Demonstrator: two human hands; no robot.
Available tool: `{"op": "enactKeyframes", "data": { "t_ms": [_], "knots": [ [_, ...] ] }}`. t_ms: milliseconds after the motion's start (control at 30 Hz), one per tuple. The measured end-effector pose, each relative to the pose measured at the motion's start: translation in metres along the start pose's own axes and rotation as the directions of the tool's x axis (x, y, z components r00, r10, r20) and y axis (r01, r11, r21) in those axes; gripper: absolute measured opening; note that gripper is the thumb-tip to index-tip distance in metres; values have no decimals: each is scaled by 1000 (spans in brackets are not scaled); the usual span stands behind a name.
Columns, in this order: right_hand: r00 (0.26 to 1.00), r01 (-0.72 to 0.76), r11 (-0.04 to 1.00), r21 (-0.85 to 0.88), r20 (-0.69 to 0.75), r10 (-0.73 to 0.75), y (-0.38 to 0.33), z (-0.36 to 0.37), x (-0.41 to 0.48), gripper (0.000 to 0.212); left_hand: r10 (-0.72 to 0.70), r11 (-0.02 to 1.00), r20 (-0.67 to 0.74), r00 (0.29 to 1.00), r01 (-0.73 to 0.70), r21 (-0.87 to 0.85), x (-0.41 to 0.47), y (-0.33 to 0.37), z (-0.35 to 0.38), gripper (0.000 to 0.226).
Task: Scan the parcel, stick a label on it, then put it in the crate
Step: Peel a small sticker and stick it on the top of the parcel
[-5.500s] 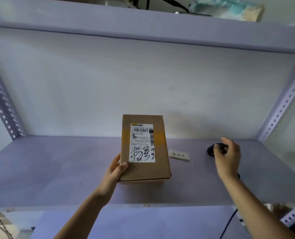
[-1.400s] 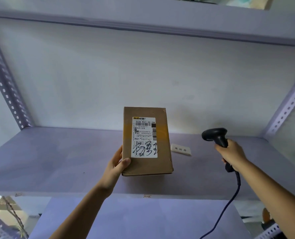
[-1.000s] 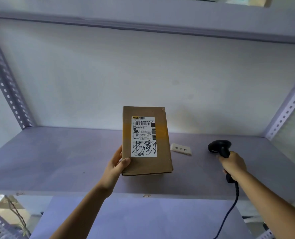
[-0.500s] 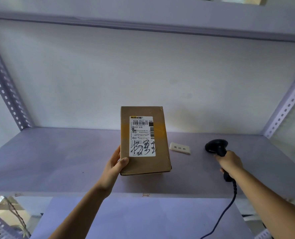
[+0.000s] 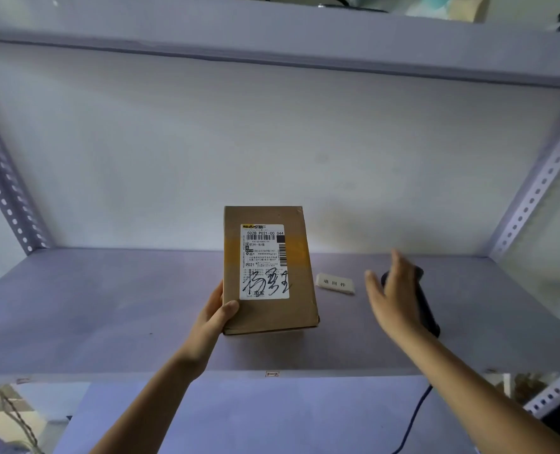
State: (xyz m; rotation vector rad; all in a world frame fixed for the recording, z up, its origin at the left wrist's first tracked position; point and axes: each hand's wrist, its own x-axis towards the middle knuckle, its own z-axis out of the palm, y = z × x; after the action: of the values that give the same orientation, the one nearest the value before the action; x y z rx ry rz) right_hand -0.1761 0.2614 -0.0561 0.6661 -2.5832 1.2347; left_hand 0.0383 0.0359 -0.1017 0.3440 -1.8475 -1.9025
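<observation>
Parcel (image 5: 268, 273) sat gripped in left hand (image 5: 213, 317); right hand (image 5: 391, 298), fingers spread, hovered over scanner (image 5: 426, 309). Next, probably: sticker (image 5: 335, 283) at nine o'clock.

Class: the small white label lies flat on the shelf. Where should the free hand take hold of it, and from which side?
Pinch the label by its near long edge, coming from above and the right. It lies flat on the shelf, apart from the parcel.
</observation>
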Motion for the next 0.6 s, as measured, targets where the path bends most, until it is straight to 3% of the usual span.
{"op": "enactKeyframes", "data": {
  "t_ms": [67, 133, 200, 300, 400, 600],
  "knots": [
    [949, -93, 963, 252, 315, 9, -37, 18, -20, 54, -47, 999, 7, 999, 47, -15, 2, 1, 1, 68],
    [855, -180, 888, 423, 514, -72, -63, 34, -38, 42, -94, 995, 15, 995, 94, -33, 5, 2, 3, 59],
    [826, -262, 824, 503, 558, -78, -73, 50, -45, 30, -139, 989, -5, 990, 138, -52, 7, 4, 6, 53],
    [784, -395, 762, 513, 621, -12, -75, 59, -43, 48, -197, 977, -49, 979, 192, -92, 8, 7, 7, 54],
    [747, -484, 733, 477, 662, 62, -76, 62, -37, 59, -261, 960, -78, 962, 250, -124, 9, 10, 7, 51],
    [719, -528, 743, 411, 682, 134, -77, 68, -27, 58, -339, 926, -82, 937, 317, -204, 18, 11, 7, 39]
  ]
}}
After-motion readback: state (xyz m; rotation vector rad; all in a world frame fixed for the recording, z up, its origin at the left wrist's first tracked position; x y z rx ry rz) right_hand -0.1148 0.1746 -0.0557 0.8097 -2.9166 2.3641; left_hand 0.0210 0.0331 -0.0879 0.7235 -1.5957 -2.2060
